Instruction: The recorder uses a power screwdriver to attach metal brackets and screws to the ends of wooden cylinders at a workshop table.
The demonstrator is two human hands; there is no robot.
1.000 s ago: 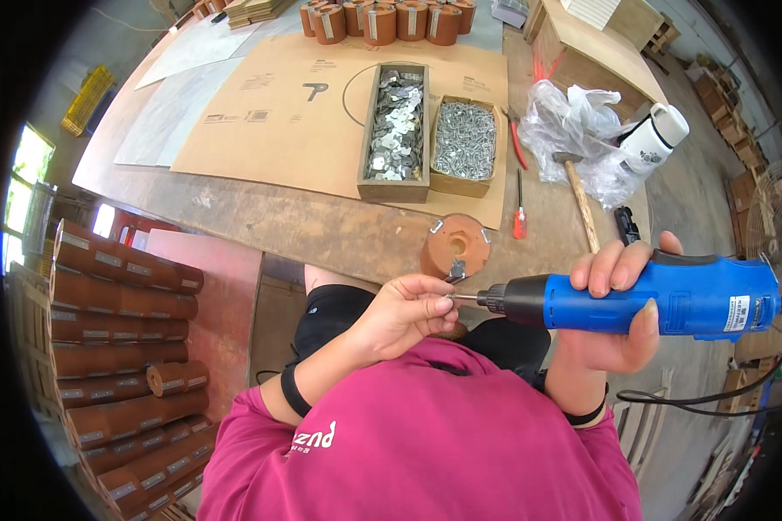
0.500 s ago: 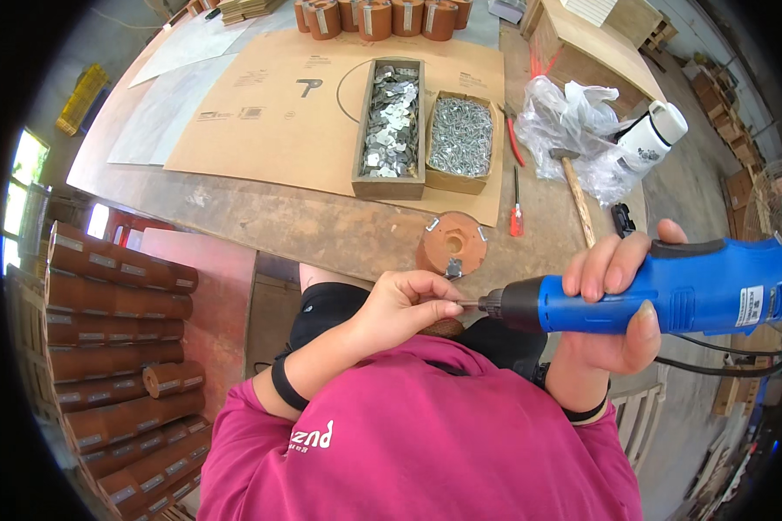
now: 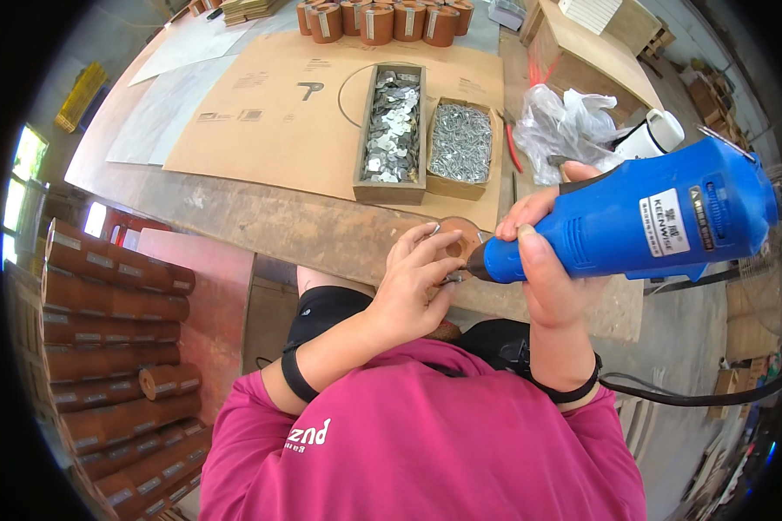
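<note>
Bare nearside edge on the table (image 3: 252,208); left hand (image 3: 415,285) arches over the brown cylinder (image 3: 463,229), fingers bent, grip unclear, right hand (image 3: 547,260) clutching the blue power driver (image 3: 604,221)!

Person wears magenta shirt (image 3: 426,451), sleeves short, white lettering (image 3: 308,436) printed on left chest. Black band (image 3: 297,375) goes around left forearm, similar dark band (image 3: 573,393) around right one. Left hand (image 3: 414,288) and right hand (image 3: 554,280) both bare. Legwear (image 3: 332,314) is black.
</note>
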